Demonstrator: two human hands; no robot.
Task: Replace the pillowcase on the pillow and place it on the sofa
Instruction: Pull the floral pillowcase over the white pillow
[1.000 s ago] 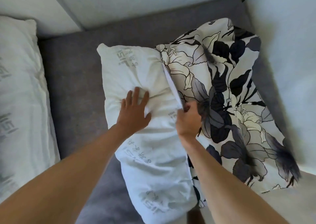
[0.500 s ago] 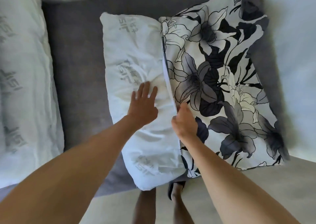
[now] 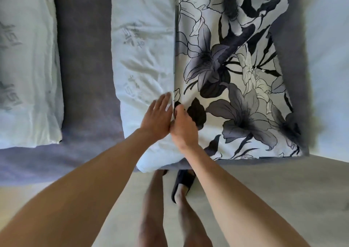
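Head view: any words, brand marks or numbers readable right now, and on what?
White pillow: several grey printed marks, rotated and blurred; not readable.
Second white pillow at the left: the same kind of grey print, partly cut off; not readable.
Floral pillowcase: flower pattern only, no text.
No numbers or signs elsewhere.

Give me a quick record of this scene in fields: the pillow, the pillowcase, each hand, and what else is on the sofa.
pillow: white pillow, left half bare, lying on the grey sofa
pillowcase: floral pillowcase, covers the pillow's right half
left hand: left hand, fingers straight, on the bare pillow beside the case's open edge
right hand: right hand, fingers curled at the case's open edge
other: second white pillow at far left
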